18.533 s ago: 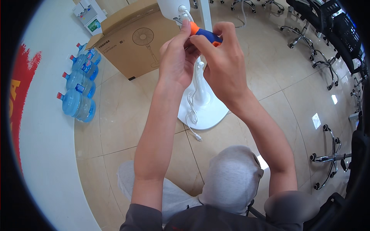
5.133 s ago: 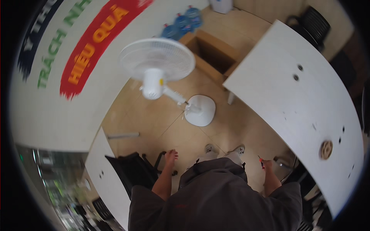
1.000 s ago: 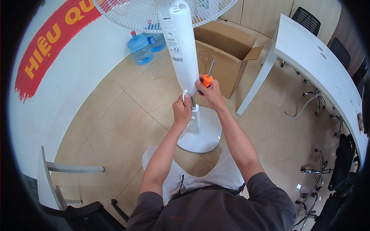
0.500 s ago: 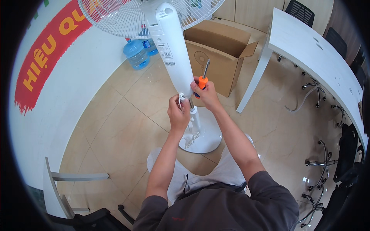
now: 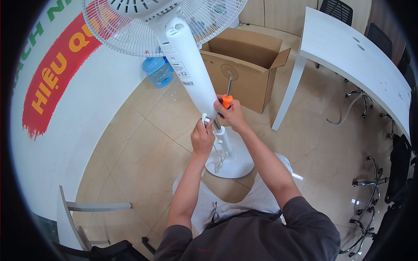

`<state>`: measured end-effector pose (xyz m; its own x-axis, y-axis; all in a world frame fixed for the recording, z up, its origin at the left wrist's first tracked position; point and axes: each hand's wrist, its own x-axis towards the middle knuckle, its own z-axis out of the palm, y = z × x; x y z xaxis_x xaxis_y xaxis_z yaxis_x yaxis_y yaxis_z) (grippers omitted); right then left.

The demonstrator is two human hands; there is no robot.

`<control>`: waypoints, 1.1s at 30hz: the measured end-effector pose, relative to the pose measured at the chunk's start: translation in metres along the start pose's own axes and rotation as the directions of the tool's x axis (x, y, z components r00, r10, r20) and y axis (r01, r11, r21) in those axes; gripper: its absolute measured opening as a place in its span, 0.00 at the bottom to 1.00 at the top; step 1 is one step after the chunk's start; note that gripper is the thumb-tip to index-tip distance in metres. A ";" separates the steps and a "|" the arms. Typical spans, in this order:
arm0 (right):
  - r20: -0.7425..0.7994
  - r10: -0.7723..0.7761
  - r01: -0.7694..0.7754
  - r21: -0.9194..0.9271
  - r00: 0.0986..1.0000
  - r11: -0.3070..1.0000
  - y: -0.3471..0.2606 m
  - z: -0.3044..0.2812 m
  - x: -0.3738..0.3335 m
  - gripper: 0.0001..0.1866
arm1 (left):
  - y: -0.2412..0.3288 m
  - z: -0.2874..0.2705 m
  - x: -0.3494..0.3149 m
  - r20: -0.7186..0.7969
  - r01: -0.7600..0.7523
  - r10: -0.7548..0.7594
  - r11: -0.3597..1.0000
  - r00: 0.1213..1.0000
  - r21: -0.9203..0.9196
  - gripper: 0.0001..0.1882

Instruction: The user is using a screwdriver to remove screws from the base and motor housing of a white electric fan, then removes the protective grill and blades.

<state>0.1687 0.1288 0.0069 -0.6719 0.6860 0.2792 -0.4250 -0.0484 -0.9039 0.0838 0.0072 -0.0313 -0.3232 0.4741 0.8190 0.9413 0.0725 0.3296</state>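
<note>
A white pedestal fan [image 5: 191,69] stands before me, its column leaning up to the left in this view. My right hand [image 5: 234,116] holds a screwdriver [image 5: 227,99] with an orange and dark blue handle, its metal shaft pointing upward. The thumb of that hand rests against the lower housing. At the housing's bottom end, my left hand [image 5: 203,140] has its fingertips pinched together beside the white power cord [image 5: 204,117] and the metal pole [image 5: 217,125]; what lies between them is hidden. Loose cord hangs down to the round white base [image 5: 237,163].
Behind the fan is an open cardboard box [image 5: 244,82]. A blue water bottle [image 5: 159,74] stands by the lettered wall [image 5: 109,74]. To the right runs a white table [image 5: 344,65] with wheeled chairs [image 5: 370,182]; a grey-white frame [image 5: 100,206] is at lower left.
The whole view has shifted a little, and more of the fan's motor cover shows. My left fingertips have drawn in tighter under the housing. The screwdriver stays in my right hand.
</note>
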 end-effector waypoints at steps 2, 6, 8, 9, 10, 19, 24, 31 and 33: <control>-0.005 -0.022 0.022 -0.007 1.000 1.000 -0.001 0.002 -0.001 0.24 | 0.000 -0.002 0.000 0.012 0.003 -0.003 1.000 1.000 -0.003 0.11; -0.003 -0.010 0.010 -0.003 1.000 1.000 -0.002 0.001 -0.003 0.23 | 0.009 -0.012 0.003 0.107 0.093 -0.097 0.995 0.990 0.038 0.12; -0.020 0.024 -0.025 -0.071 1.000 0.997 -0.002 -0.005 -0.004 0.23 | 0.014 -0.018 0.008 0.151 0.095 -0.108 0.991 0.983 0.093 0.12; -0.010 0.030 -0.030 -0.070 1.000 0.997 -0.004 -0.003 -0.005 0.23 | 0.013 -0.021 0.012 0.167 0.060 -0.076 0.993 0.983 0.102 0.12; -0.005 0.031 -0.032 -0.062 0.999 0.998 -0.006 -0.002 -0.006 0.23 | 0.011 -0.023 0.014 0.185 0.026 -0.047 0.993 0.982 0.111 0.13; -0.036 0.047 -0.048 -0.037 0.998 0.998 -0.011 0.001 0.002 0.22 | -0.007 -0.015 0.023 0.281 0.150 -0.138 0.988 0.950 -0.022 0.20; -0.025 0.056 -0.057 -0.052 0.998 0.997 -0.005 -0.003 0.003 0.22 | -0.004 -0.011 0.013 0.487 0.602 -0.394 0.688 0.779 -0.405 0.23; -0.014 0.044 -0.045 -0.057 0.999 0.997 -0.006 -0.005 0.000 0.23 | 0.021 -0.012 0.010 -0.089 0.164 -0.194 0.948 0.977 -0.273 0.18; -0.020 0.048 -0.049 -0.069 0.999 0.996 -0.006 -0.004 0.000 0.24 | 0.011 -0.011 0.008 -0.073 0.092 -0.106 0.981 0.992 -0.170 0.15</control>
<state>0.1738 0.1315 0.0116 -0.6791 0.6973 0.2293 -0.3489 -0.0318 -0.9366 0.0902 0.0026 -0.0160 -0.4274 0.3980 0.8117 0.8773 -0.0344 0.4787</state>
